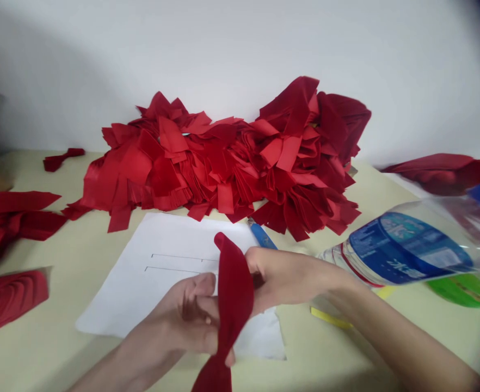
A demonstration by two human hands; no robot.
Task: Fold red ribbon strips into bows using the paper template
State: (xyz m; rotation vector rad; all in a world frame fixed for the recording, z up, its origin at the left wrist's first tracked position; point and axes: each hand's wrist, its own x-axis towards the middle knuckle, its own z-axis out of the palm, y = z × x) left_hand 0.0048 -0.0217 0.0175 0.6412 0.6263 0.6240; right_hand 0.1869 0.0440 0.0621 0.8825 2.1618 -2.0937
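Observation:
A dark red velvet-like ribbon (235, 286) stands upright between my hands, over the paper. Its lower part narrows to a pinch and widens again toward the bottom edge of the view. My left hand (189, 316) is closed on it from the left, with the fingers around the narrow part. From the right, my right hand (278, 277) grips the ribbon's wider upper part; some of its fingers are hidden behind the fabric. Beneath both hands lies a white sheet of paper (121, 294) with thin black measured lines drawn on it.
A large heap of red ribbon pieces (219, 163) spreads along the wall, with more bundles (11, 296) at the left. A blue-handled tool (262, 235) lies by the paper. On the right, a clear bottle (411, 239) lies near my right forearm, beside a yellow strip (330, 317).

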